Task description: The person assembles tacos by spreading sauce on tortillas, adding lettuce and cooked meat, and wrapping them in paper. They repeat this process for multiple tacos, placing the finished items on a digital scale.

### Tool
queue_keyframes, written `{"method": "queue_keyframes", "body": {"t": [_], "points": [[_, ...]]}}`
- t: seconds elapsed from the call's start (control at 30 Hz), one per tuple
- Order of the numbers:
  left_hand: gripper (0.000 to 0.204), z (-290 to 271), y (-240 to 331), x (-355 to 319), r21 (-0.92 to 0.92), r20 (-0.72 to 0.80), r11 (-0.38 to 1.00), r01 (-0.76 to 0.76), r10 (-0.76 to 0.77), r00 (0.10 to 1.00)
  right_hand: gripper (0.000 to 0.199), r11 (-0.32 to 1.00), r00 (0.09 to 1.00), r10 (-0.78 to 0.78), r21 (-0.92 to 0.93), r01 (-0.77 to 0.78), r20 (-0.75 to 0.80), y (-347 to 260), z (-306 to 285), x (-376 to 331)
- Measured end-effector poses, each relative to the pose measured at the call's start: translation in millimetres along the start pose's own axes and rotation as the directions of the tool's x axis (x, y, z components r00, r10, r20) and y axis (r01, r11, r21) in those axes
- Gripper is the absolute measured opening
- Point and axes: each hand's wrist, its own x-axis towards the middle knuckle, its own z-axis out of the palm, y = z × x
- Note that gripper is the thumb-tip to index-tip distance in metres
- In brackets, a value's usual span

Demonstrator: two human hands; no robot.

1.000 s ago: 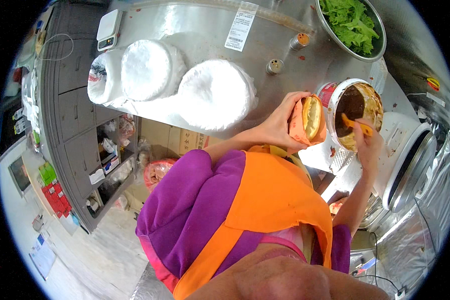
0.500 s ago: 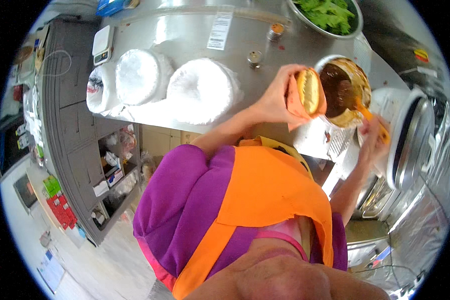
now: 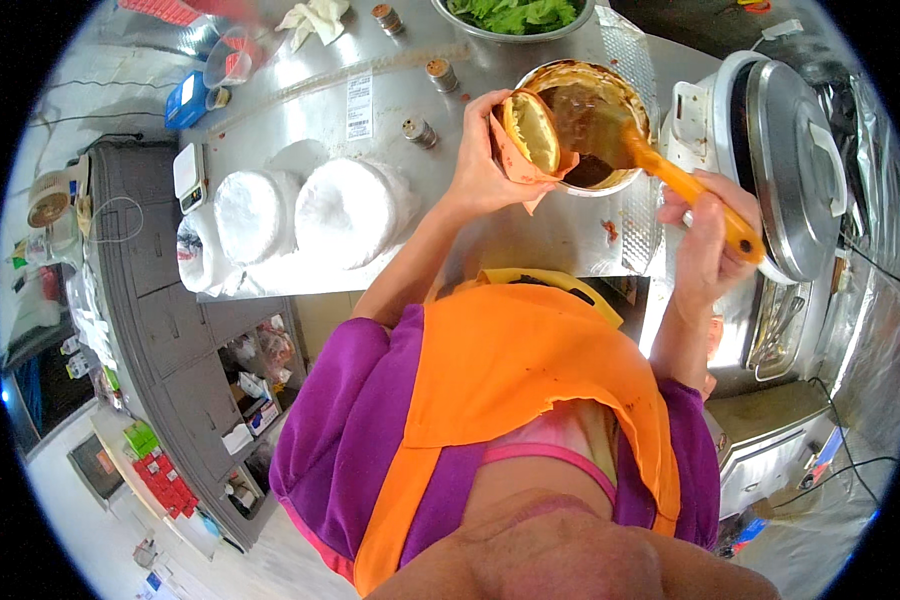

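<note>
My left hand (image 3: 478,172) is wrapped round a split bread pocket (image 3: 532,135) in an orange paper sleeve (image 3: 518,172). The pocket tilts toward the round pot (image 3: 642,88), close by its left rim. Dark brown sauce (image 3: 582,112) lies in the pot and is smeared on its inner wall. My right hand (image 3: 712,228) grips an orange long-handled utensil (image 3: 672,178) from the right. Its head is down in the sauce, so I cannot tell a spoon from a spatula.
Behind the pot stands a metal bowl of lettuce (image 3: 515,14). Small shaker jars (image 3: 440,75) dot the steel counter (image 3: 300,125). White plastic-wrapped stacks (image 3: 345,213) and a scale (image 3: 189,178) stand left. A large lidded cooker (image 3: 795,165) flanks the pot at right.
My view has shifted, and counter things sit elsewhere in it. The bread pocket now tips more toward the pot. More of the utensil's handle shows above the rim, with my right hand farther from the pot.
</note>
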Motion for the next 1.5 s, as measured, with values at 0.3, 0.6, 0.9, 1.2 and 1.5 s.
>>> {"method": "queue_keyframes", "body": {"t": [0.3, 0.6, 0.9, 1.2, 1.5], "points": [[0.125, 8, 11, 3, 0.221, -0.033, 0.967, -0.125, 0.136, 0.990, 0.016, 0.981, 0.975, 0.079, -0.191, -0.038, 0.209, 5, 26, -2], [0.135, 13, 1, -2, 0.375, -0.040, 0.894, -0.245, 0.279, 0.959, 0.025, 0.929, 0.930, -0.180, -0.256, 0.268, 0.320, 7, 31, 8], [0.132, 16, -17, -5, 0.256, -0.074, 0.917, -0.307, 0.335, 0.939, 0.026, 0.902, 0.866, -0.211, -0.252, 0.351, 0.453, 2, 42, 10], [0.138, 15, -13, -8, 0.136, -0.110, 0.958, -0.251, 0.267, 0.958, 0.030, 0.855, 0.849, -0.259, -0.300, 0.424, 0.461, -5, 40, -2], [0.141, 17, -17, -13, 0.180, -0.099, 0.957, -0.228, 0.249, 0.964, 0.029, 0.865, 0.832, -0.209, -0.300, 0.403, 0.514, -21, 32, 0]]}}
